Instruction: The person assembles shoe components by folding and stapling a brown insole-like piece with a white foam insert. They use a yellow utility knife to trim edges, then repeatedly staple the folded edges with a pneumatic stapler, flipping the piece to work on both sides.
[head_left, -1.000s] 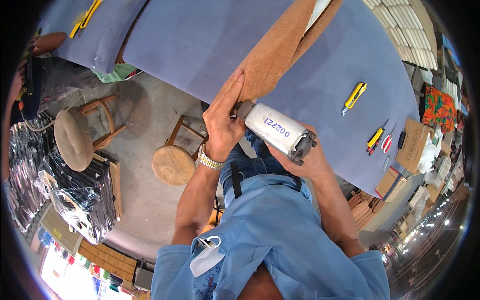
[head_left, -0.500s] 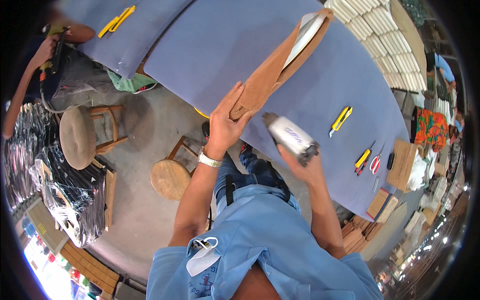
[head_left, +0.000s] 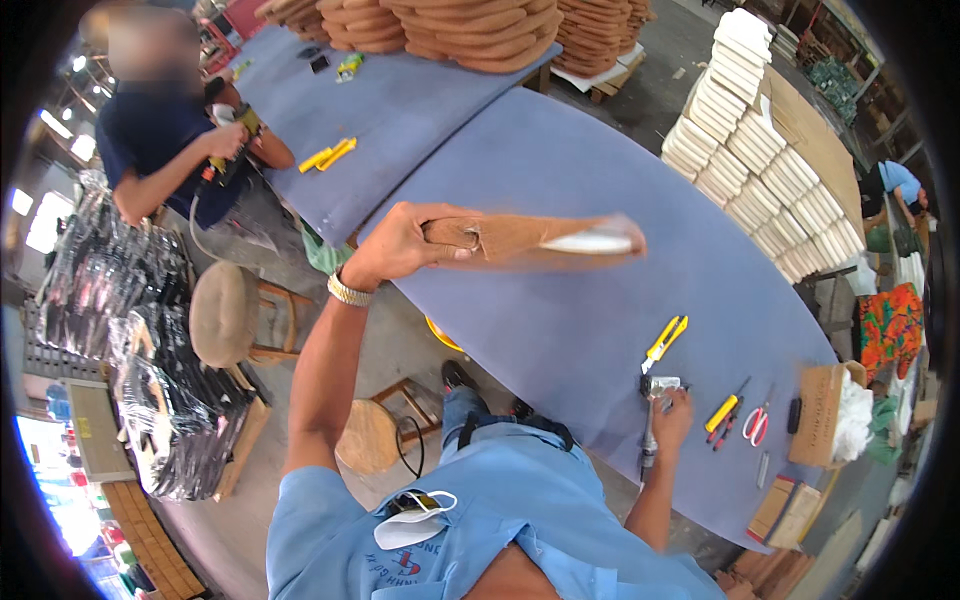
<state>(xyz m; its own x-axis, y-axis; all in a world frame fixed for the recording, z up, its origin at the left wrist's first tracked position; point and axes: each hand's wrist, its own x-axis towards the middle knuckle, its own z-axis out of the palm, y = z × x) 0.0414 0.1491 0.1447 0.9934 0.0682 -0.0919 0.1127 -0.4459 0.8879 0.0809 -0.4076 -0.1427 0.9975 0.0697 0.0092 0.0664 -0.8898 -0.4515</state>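
Observation:
My left hand is closed around one end of a brown fabric-covered pad, held nearly level above the blue table. The pad shows edge-on, white stuff is visible in a gap toward its blurred right end. At the table's near edge, my right hand has its fingers curled on a silver air tool that looks like a staple gun, its slim handle hanging toward me. Just beyond that tool lies a yellow utility knife on the tabletop.
Right of my right hand lie a yellow-handled tool, red-handled scissors and a cardboard box. Brown pads and white pads are stacked farther off. A co-worker holds a tool at left. Stools stand nearby.
The pad has swung from steeply slanted to nearly level, moving left with my left hand. My right hand has carried the staple gun down and right to the table edge. My view has shifted.

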